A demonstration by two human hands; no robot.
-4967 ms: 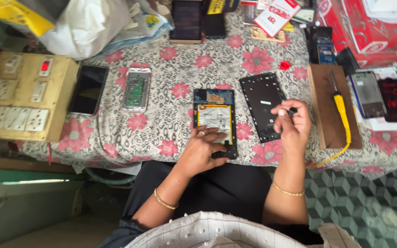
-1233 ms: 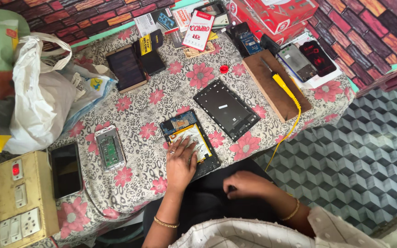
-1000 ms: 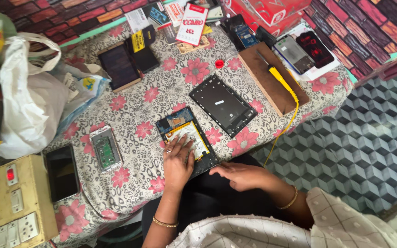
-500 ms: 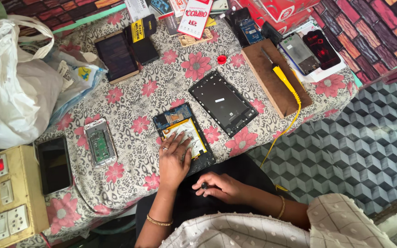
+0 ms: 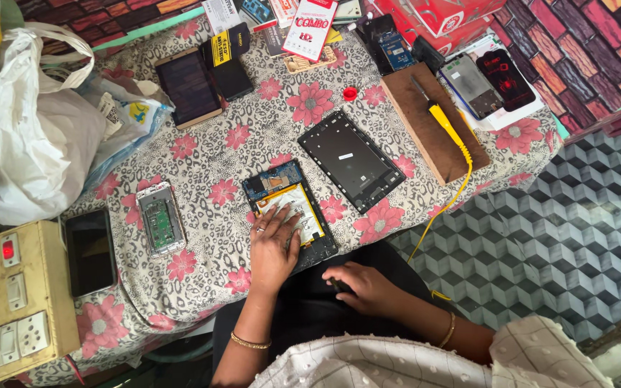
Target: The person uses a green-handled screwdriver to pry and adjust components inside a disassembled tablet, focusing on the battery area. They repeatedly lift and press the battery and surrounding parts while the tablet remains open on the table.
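Tablet: opened tablet [image 5: 290,210] lies face down on the flowered cloth [image 5: 253,136], battery showing, at the table's near edge.
Left hand: my left hand [image 5: 273,248] rests flat on the tablet's near end, fingers spread over the battery.
Right hand: my right hand [image 5: 364,286] sits off the table, in my lap just right of the tablet, fingers curled round a small dark object; I cannot tell what it is.
Back cover: black cover [image 5: 351,159] lies just right of the tablet, inner side up.
Board: wooden board [image 5: 433,129] farther right of the tablet, yellow-handled tool [image 5: 441,119] lying on it.
Phones: opened phone [image 5: 159,218] left of the tablet, dark phone [image 5: 90,251] beyond that.
Switchboard: yellow switchboard [image 5: 12,302] far left of the tablet.
Bag: white bag [image 5: 37,136] up-left of the tablet.
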